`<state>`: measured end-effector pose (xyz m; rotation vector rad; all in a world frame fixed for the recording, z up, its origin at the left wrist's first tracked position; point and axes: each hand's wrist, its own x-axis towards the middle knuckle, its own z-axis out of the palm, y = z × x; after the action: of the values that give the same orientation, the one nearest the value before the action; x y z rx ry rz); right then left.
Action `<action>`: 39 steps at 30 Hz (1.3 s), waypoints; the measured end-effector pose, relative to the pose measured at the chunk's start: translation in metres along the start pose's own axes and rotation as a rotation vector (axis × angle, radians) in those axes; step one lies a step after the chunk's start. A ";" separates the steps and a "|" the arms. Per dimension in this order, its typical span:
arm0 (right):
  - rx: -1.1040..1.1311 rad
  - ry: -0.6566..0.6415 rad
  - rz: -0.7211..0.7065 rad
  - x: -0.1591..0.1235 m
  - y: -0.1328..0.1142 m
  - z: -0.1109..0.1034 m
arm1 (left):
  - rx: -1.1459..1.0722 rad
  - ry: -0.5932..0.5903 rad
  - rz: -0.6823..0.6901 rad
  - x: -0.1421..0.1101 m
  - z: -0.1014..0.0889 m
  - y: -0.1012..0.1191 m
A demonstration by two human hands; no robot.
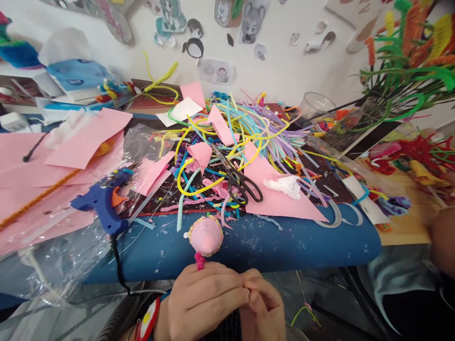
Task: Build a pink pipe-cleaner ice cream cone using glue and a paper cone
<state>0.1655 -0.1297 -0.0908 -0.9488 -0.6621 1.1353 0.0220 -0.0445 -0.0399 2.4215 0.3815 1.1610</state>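
My left hand and my right hand meet in front of the table's near edge. The fingertips of both are pinched together around something small and thin, mostly hidden, which I cannot make out. A pink ring sits on a finger of my left hand, and a red, white and yellow band circles that wrist. Just beyond my left hand stands a small pink cone-shaped piece with a yellowish fringed rim, on the blue table edge.
Black-handled scissors lie on pink sheets among a heap of coloured pipe cleaners. At left are a blue glue gun and clear plastic wrapping. A clear cup stands behind. A person's arm shows at far right.
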 end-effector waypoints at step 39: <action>0.157 0.036 0.100 -0.008 0.005 0.000 | -0.055 0.095 -0.025 -0.002 0.012 0.002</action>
<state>0.1605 -0.1369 -0.0946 -0.8739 -0.4931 1.2367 0.0307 -0.0501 -0.0473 2.3137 0.4025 1.2628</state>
